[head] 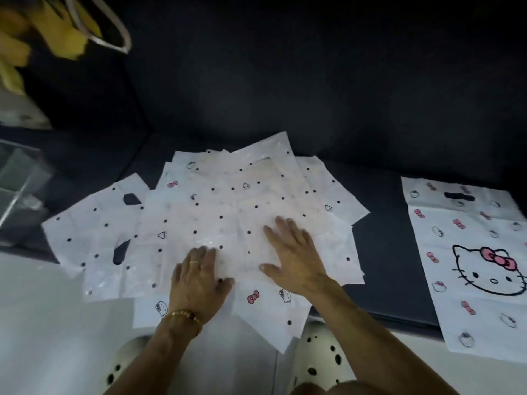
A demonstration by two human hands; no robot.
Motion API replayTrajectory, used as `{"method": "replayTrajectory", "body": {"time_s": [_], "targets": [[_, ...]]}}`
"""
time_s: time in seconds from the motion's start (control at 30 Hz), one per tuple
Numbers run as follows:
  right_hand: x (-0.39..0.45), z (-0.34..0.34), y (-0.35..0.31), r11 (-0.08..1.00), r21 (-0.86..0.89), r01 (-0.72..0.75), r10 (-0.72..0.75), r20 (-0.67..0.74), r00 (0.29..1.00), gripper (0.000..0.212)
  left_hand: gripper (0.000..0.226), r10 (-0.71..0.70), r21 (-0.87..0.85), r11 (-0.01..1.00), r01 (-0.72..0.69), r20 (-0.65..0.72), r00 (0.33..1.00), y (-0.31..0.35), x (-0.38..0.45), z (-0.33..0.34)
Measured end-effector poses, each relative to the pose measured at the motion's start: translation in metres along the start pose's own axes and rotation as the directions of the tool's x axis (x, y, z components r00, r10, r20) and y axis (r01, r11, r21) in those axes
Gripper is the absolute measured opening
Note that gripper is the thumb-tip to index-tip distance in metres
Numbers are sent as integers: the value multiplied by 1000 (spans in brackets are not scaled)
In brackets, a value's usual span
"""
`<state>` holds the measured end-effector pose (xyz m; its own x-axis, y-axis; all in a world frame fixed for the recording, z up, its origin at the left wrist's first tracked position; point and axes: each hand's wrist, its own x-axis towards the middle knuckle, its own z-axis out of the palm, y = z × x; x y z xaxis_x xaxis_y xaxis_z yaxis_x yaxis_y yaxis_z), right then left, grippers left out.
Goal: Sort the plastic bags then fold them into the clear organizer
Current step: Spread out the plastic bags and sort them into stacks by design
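both hands, left (199,276) and right (293,259), press flat-fingered, gripping nothing, on unfolded dotted white plastic bags (228,212) at centre frame; clear organizer (20,183), left edge, awaits.

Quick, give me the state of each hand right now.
Left hand: open, fingers flat, pressing on the pile of dotted plastic bags.
Right hand: open, fingers spread flat on the same pile.

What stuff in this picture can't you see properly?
All in the head view:
- Yellow thing, top left: blurred and cut by the edge, so unidentifiable.
- Clear organizer: cut by the left edge; its contents are blurred.
- Pile of bags: overlapping, so no count; the left hand and right hand cover part.
- Cat bag: cut by the right edge.
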<state>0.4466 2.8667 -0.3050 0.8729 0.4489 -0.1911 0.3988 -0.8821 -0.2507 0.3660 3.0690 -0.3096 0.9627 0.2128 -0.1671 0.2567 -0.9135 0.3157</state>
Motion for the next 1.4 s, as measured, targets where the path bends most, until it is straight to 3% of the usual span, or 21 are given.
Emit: {"method": "replayTrajectory", "body": {"time_s": [0.07, 0.17, 0.23, 0.37, 0.43, 0.53, 0.67, 0.77, 0.83, 0.87, 0.9, 0.93, 0.97, 1.0, 1.03, 1.07, 1.1, 1.17, 1.27, 1.33, 1.4], "targets": [[4, 2, -6, 995, 30, 100, -101, 16, 995, 58, 73, 45, 5, 999, -45, 8, 999, -8, 0, 0], [10, -5, -10, 995, -23, 94, -96, -93, 991, 24, 67, 86, -46, 995, -89, -64, 994, -10, 3, -4], [9, -10, -14, 997, -30, 77, -79, -84, 993, 21, 64, 124, -75, 988, -132, -97, 987, -13, 5, -8], [0, -17, -19, 998, 58, 34, -29, -81, 996, 18, 114, 132, 44, 990, -136, 76, 988, -28, 9, -10], [-3, -21, -19, 986, 162, -30, 48, -108, 993, 14, 120, 84, 125, 987, -102, 140, 986, -39, 11, -11], [-4, -27, -24, 929, 333, -163, 175, -7, 985, 13, 90, 184, 56, 980, -191, 107, 977, -47, 13, -17], [3, -37, -30, 723, 634, -275, 338, 23, 941, 21, 48, 250, -86, 964, -252, -41, 967, -43, 21, -30], [10, -42, -34, 620, 737, -268, 372, 25, 928, 11, 26, 219, -59, 973, -221, -43, 975, -42, 26, -44], [11, -47, -41, 587, 786, -194, 373, -50, 926, 21, 15, 86, -267, 957, -110, -102, 991, -34, 31, -56], [12, -51, -46, 567, 814, -127, 377, -119, 919, 21, 14, -50, -501, 865, -12, -112, 992, -27, 33, -65], [12, -57, -53, 545, 837, -54, 385, -192, 903, 21, 15, -195, -771, 632, 80, -58, 979, -20, 36, -76], [14, -62, -59, 529, 849, 17, 384, -257, 887, 22, 18, -258, -950, 273, 149, 77, 963, -14, 40, -90], [15, -68, -66, 513, 855, 78, 372, -304, 877, 24, 25, -198, -973, -89, 214, 227, 953, -9, 42, -104], [18, -72, -72, 511, 851, 126, 345, -337, 876, 25, 34, -128, -909, -314, 273, 325, 937, -9, 45, -115], [20, -77, -77, 529, 835, 154, 309, -358, 881, 25, 43, -86, -853, -427, 301, 369, 925, -9, 49, -124], [22, -79, -80, 569, 806, 163, 268, -369, 890, 25, 51, -103, -837, -453, 307, 392, 914, -13, 51, -128], [22, -81, -83, 614, 771, 166, 224, -372, 901, 26, 52, -192, -862, -405, 305, 406, 893, -15, 51, -132], [23, -79, -86, 692, 697, 188, 115, -364, 924, 33, 33, -375, -893, -308, 329, 432, 820, -27, 51, -123], [22, -65, -93, 796, 552, 249, -74, -319, 945, 40, 44, -370, -824, -395, 406, 547, 751, -54, 44, -94], [24, -47, -102, 831, 451, 325, -218, -274, 937, 41, 59, -245, -778, -480, 405, 563, 789, -65, 36, -80], [26, -26, -110, 854, 392, 341, -299, -165, 940, 39, 51, -156, -788, -514, 341, 476, 865, -71, 30, -71]]}}
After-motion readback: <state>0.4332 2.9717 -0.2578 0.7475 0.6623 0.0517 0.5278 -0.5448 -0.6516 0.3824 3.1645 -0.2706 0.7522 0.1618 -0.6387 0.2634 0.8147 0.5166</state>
